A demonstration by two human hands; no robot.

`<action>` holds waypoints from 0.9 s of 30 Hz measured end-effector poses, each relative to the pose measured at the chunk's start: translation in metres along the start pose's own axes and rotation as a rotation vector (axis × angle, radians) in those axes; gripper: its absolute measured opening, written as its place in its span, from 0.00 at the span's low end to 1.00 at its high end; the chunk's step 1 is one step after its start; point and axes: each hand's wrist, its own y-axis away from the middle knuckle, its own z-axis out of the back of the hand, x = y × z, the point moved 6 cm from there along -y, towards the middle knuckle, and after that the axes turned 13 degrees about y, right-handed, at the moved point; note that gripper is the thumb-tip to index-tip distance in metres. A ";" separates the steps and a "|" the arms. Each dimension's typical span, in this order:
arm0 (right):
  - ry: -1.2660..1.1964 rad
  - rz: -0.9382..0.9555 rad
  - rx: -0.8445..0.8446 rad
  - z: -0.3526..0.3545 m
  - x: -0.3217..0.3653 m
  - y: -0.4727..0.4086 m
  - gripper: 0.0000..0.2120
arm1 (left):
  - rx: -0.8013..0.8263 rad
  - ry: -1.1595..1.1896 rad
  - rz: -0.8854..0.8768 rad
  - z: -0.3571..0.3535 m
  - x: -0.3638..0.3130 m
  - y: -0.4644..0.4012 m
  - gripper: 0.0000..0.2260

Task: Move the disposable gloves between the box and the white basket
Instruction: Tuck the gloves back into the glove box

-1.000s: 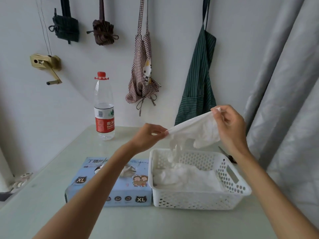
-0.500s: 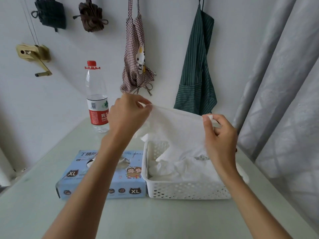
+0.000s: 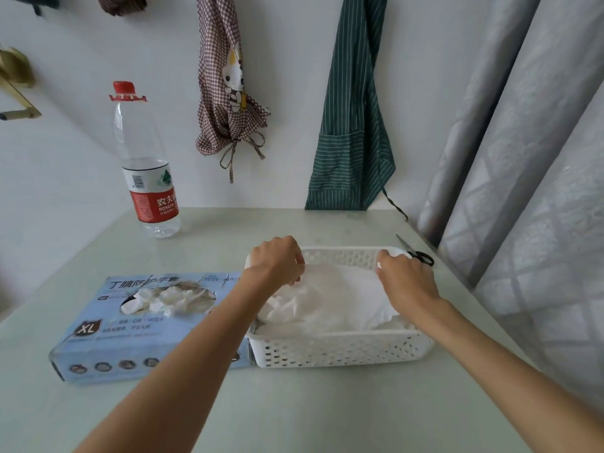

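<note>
A white perforated basket (image 3: pixel 340 351) stands on the table, right of a light blue glove box (image 3: pixel 108 335) marked XL. More white gloves (image 3: pixel 166 300) show through the box's oval opening. A white disposable glove (image 3: pixel 340 299) lies spread across the pile inside the basket. My left hand (image 3: pixel 277 259) pinches its left edge over the basket's far left corner. My right hand (image 3: pixel 405 279) pinches its right edge near the far right rim.
A water bottle (image 3: pixel 145 168) with a red cap stands at the back left. Black-handled scissors (image 3: pixel 416 253) lie behind the basket's right corner. Aprons hang on the wall; a grey curtain (image 3: pixel 523 158) borders the table's right side.
Both hands came down with the stretched glove, from chest height above the basket to inside it. The glove now rests on the pile. The camera tilted lower.
</note>
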 end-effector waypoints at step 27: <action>-0.282 0.442 0.697 -0.031 0.024 0.010 0.42 | 0.696 -0.459 -0.053 -0.002 0.007 0.046 0.23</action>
